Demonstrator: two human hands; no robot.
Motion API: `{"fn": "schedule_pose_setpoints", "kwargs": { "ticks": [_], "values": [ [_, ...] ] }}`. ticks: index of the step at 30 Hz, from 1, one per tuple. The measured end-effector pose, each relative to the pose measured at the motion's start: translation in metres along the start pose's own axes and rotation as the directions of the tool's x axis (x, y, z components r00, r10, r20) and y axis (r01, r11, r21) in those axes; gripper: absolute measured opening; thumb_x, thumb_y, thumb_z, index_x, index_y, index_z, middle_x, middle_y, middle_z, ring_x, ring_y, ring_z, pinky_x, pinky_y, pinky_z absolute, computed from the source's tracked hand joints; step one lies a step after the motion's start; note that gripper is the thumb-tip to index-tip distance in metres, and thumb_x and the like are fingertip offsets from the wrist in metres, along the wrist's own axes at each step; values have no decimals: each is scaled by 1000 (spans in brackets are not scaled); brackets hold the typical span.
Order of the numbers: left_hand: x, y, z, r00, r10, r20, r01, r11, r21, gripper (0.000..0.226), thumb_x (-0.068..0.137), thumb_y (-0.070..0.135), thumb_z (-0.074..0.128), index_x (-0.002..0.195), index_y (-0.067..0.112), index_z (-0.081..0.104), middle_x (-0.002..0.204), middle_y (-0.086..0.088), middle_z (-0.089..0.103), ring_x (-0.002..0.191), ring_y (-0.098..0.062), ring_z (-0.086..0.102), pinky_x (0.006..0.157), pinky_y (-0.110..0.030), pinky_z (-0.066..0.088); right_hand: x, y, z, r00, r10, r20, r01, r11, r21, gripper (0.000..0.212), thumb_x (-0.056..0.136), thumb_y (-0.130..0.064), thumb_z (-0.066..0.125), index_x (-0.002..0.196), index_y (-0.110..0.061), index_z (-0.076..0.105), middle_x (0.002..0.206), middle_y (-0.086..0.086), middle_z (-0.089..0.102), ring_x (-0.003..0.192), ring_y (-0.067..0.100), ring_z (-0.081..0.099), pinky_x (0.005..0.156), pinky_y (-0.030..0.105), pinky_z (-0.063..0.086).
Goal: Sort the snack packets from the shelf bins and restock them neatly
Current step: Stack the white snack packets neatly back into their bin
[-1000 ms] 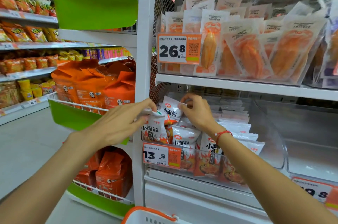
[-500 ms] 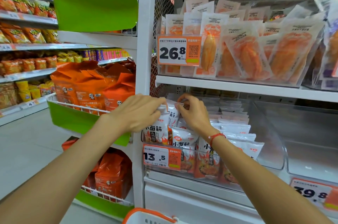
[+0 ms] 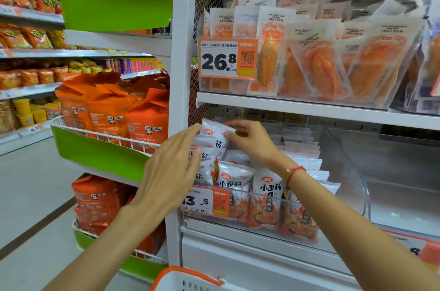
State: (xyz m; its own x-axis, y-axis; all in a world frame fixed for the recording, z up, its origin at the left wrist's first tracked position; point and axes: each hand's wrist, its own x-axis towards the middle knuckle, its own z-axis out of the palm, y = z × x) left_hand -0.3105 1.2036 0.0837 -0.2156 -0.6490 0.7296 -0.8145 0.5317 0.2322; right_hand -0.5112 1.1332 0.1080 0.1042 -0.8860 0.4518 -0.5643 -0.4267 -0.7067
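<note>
At the left end of the clear plastic shelf bin (image 3: 345,198), the right hand (image 3: 252,140) pinches the top edge of a white-and-orange snack packet (image 3: 215,132). The left hand (image 3: 171,169), fingers straight, presses the row's side, likely squaring the packets upright.

Bare forearms, no sleeves; red string bracelet (image 3: 294,171) on right wrist

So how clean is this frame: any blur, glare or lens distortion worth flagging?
Head view: wide-angle bowing bends the white upright post and the shelf edges; the left hand is slightly motion-blurred; soft glare washes over the clear bin front; the right hand and white snack packets are sharp enough to read, with even store lighting and no hard shadows.
</note>
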Motion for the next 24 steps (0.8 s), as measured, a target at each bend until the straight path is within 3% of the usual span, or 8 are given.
{"fn": "schedule_pose_setpoints", "kwargs": {
  "ticks": [3, 6, 11, 13, 16, 20, 22, 24],
  "values": [
    [-17, -11, 20, 981, 75, 181, -106, 980, 170, 59, 101, 41, 26, 154, 16, 17, 160, 0, 16, 146, -11, 18, 118, -21, 3, -4, -2, 0, 994, -101, -33, 98, 992, -74, 21, 92, -19, 62, 112, -22, 70, 103, -6, 72, 92, 9, 65, 86, 37, 54],
    [-11, -17, 26, 979, 89, 181, -134, 958, 252, 67, 98, 44, 33, 155, 14, 15, 161, -3, 14, 148, -16, 15, 119, -33, 6, -6, -3, 2, 986, -146, -80, 136, 983, -125, 20, 93, -21, 62, 110, -25, 71, 94, -5, 73, 84, 13, 65, 79, 41, 54],
    [-10, -15, 33, 967, 107, 230, -175, 938, 300, 61, 97, 41, 32, 147, 6, 36, 149, -11, 42, 138, -22, 40, 115, -34, 18, 5, -7, 11, 990, -135, 36, 139, 982, -127, 19, 92, -21, 63, 107, -27, 73, 91, -2, 74, 85, 14, 68, 81, 41, 55],
    [-16, -15, 36, 965, 74, 253, -148, 946, 288, 59, 98, 40, 30, 143, 4, 42, 142, -11, 51, 131, -23, 50, 113, -32, 21, 10, -9, 16, 986, -126, 111, 144, 974, -175, 20, 92, -18, 63, 107, -25, 74, 84, -5, 72, 77, 6, 63, 75, 32, 52],
    [-18, -16, 36, 960, 75, 270, -154, 946, 284, 57, 99, 39, 29, 141, 5, 46, 139, -10, 54, 127, -21, 53, 112, -31, 22, 16, -8, 21, 970, -87, 225, 153, 944, -291, 24, 89, -16, 67, 111, -26, 73, 78, 3, 68, 72, 11, 60, 69, 31, 49],
    [-14, -18, 37, 949, 105, 297, -190, 943, 275, 56, 98, 37, 27, 138, 5, 51, 136, -11, 57, 125, -23, 55, 114, -29, 25, 20, -9, 15, 920, 14, 391, 120, 941, -317, 31, 89, -11, 67, 117, -22, 69, 77, -19, 62, 68, -5, 53, 59, 2, 37],
    [-12, -15, 34, 940, 123, 318, -214, 939, 269, 62, 96, 42, 23, 141, 6, 46, 141, -11, 52, 129, -24, 51, 113, -30, 22, 23, -11, 9, 898, 48, 438, 92, 952, -292, 31, 89, -5, 66, 117, -17, 69, 70, -21, 64, 68, -6, 58, 66, 5, 43],
    [-8, -11, 25, 931, 125, 343, -209, 953, 219, 71, 94, 54, 15, 151, 12, 28, 154, -6, 34, 142, -19, 34, 114, -25, 11, 24, -12, 5, 911, 45, 409, 52, 974, -222, 27, 88, -3, 66, 114, -9, 69, 84, 1, 72, 80, 5, 67, 80, 23, 52]
  ]
}}
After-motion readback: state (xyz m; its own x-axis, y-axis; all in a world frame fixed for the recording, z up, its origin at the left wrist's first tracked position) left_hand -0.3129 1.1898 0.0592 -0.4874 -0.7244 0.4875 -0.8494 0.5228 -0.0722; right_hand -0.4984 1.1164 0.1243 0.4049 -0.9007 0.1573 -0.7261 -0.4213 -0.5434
